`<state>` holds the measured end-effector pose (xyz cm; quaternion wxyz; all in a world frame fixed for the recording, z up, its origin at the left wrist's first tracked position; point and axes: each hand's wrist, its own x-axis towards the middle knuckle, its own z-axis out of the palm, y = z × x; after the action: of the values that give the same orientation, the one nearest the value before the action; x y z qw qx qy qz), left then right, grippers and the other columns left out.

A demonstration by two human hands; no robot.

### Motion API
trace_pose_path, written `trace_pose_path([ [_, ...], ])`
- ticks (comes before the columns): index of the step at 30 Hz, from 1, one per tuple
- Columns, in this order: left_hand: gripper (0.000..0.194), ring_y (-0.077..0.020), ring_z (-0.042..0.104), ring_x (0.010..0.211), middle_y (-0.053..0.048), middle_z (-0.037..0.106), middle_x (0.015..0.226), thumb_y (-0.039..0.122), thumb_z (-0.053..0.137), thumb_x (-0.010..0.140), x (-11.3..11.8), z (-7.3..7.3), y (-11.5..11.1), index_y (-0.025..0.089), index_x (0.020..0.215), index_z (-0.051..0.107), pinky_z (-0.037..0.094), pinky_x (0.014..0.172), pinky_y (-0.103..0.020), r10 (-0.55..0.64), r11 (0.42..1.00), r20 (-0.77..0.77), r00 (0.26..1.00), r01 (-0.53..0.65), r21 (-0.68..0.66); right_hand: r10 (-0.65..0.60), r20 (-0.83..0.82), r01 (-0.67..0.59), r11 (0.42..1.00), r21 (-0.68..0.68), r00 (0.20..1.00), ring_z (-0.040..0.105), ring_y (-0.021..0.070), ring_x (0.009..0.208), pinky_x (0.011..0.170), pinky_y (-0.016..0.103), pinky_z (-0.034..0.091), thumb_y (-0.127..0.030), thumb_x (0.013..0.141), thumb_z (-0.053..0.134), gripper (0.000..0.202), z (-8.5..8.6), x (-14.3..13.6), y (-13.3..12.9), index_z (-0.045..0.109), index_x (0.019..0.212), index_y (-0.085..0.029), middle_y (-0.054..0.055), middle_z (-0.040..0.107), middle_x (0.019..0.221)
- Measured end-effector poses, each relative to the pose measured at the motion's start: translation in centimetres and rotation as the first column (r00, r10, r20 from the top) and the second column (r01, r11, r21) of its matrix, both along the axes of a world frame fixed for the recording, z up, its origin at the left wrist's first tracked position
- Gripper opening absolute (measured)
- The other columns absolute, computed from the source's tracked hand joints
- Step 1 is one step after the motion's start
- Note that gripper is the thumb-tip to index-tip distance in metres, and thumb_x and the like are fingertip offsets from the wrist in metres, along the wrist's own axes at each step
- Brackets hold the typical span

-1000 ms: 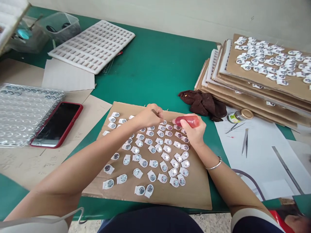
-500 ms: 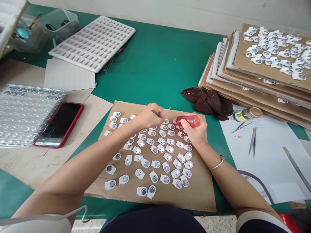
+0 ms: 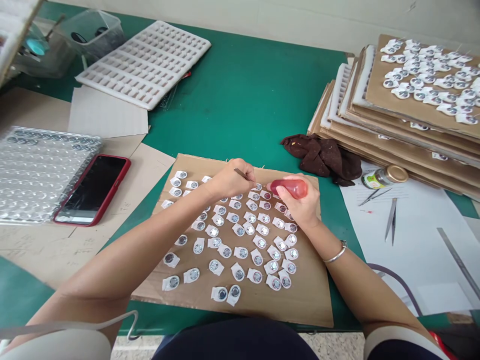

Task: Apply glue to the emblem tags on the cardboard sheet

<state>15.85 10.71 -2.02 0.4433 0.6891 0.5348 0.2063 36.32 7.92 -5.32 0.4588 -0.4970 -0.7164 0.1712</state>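
Note:
My left hand [image 3: 236, 179] is closed in a pinch around tweezers [image 3: 240, 173], whose dark end sticks out above the fingers; their tips are hidden. In my right hand [image 3: 305, 205] is a red squeeze bottle [image 3: 289, 189], lying nearly level with its nozzle end towards the left hand. Both hands are over the far part of a brown cardboard sheet [image 3: 180, 312]. Rows of small round metallic discs on white tabbed pieces [image 3: 241, 252] cover the sheet. One such piece [image 3: 257, 187] lies between the tweezers and the nozzle end.
A red-cased phone [image 3: 93, 190] lies on the left beside a clear blister tray [image 3: 37, 175]. Behind are a white foam tray [image 3: 146, 65] and a plastic box [image 3: 92, 35]. To the right are a brown cloth [image 3: 322, 156], a jar [image 3: 384, 176], tweezers [image 3: 391, 220] and stacked cardboard sheets [image 3: 375, 117].
The camera view has shifted very slightly. Both hands keep almost the same place and hold, with the bottle turned only a little.

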Motion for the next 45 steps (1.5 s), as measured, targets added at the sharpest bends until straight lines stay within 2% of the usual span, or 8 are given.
trace_pose_path([
  [12,0.009,-0.0056,0.045,0.046,-0.002,0.062,0.061,0.012,0.055,0.061,-0.01,0.03,0.03,0.013,0.057,0.063,0.032,0.041,-0.019,-0.002,1.000,0.025,1.000,0.003,-0.025,0.049,0.018,-0.050,0.997,0.064,0.999,0.061,0.0192,0.077,0.072,0.038,0.051,-0.034,0.071,0.069,0.024,-0.28,-0.04,-0.37,0.058,0.088,-0.021,0.005,0.064,0.083],
  [27,0.007,-0.0074,0.049,0.050,-0.001,0.062,0.065,0.014,0.056,0.061,-0.10,-0.23,0.10,0.014,0.058,0.063,0.032,0.041,-0.019,0.001,1.000,-0.008,1.000,-0.001,-0.002,0.053,0.026,-0.055,0.997,0.050,0.998,0.061,0.0193,0.077,0.073,0.038,0.051,-0.034,0.072,0.068,0.023,0.04,-0.02,-0.37,0.059,0.087,-0.020,0.005,0.064,0.082],
  [34,0.008,-0.0078,0.048,0.050,-0.001,0.060,0.061,0.014,0.056,0.061,-0.05,-0.16,0.09,0.014,0.059,0.063,0.033,0.042,-0.020,0.012,1.000,-0.021,1.000,-0.012,0.008,0.048,0.037,-0.050,0.997,0.050,0.998,0.062,0.0198,0.077,0.074,0.038,0.051,-0.037,0.073,0.067,0.023,0.02,0.06,-0.39,0.059,0.087,-0.021,0.005,0.065,0.082],
  [40,0.008,-0.0087,0.049,0.050,-0.002,0.060,0.063,0.016,0.056,0.060,-0.09,-0.29,0.10,0.014,0.062,0.064,0.032,0.041,-0.020,0.026,0.998,-0.019,0.999,-0.027,-0.054,0.062,0.012,-0.062,0.997,0.053,0.998,0.061,0.0192,0.076,0.073,0.037,0.051,-0.034,0.072,0.069,0.023,-0.25,0.04,-0.39,0.059,0.088,-0.021,0.004,0.064,0.083],
  [45,0.008,-0.0096,0.051,0.053,-0.002,0.062,0.065,0.015,0.056,0.061,-0.12,-0.39,0.12,0.014,0.062,0.065,0.034,0.042,-0.021,0.015,0.999,-0.012,1.000,-0.015,-0.034,0.068,0.015,-0.068,0.996,0.057,0.998,0.061,0.0197,0.078,0.074,0.038,0.051,-0.033,0.072,0.068,0.022,-0.21,-0.05,-0.45,0.059,0.088,-0.021,0.004,0.064,0.082],
])
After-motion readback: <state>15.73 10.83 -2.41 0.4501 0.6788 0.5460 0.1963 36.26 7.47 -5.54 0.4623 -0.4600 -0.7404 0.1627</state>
